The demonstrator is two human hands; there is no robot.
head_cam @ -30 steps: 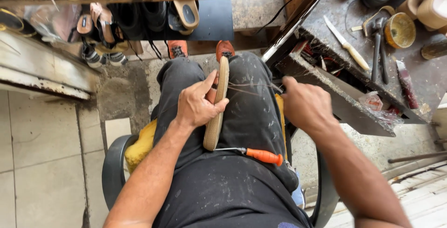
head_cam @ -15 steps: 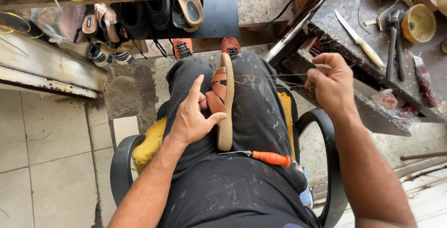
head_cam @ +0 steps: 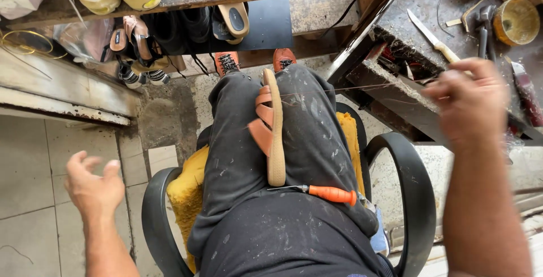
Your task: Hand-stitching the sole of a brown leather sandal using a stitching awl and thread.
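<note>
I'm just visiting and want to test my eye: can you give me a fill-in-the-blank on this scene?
1. The sandal is wedged between the person's ____.
2. The awl on the lap has an ____ handle.
3. The right hand pulls a thin ____ out from the sandal.
4. The left hand holds ____.

Missing words: thighs; orange; thread; nothing

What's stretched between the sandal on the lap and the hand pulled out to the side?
A thin thread runs taut from the sandal to the right hand, crossing the dark trouser leg and the workbench edge. The head view shows it.
</note>
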